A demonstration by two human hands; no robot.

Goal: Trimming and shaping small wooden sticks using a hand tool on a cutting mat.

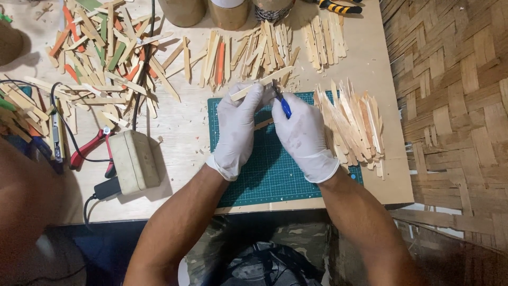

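Both my hands wear white gloves and meet above a green cutting mat [264, 175]. My left hand [236, 130] grips a thin wooden stick [262, 82] that lies slanted, its right end higher. My right hand [302, 135] holds a small blue-handled knife [284, 106] with its blade at the stick. A second short stick [263, 124] lies on the mat between my hands.
A pile of trimmed pointed sticks [352, 124] lies right of the mat. Flat plain and coloured sticks [106, 47] cover the board's back and left. A beige box [134, 161] with a black cable, red pliers [87, 150] and round containers [227, 11] stand nearby. A woven mat floor [455, 95] lies to the right.
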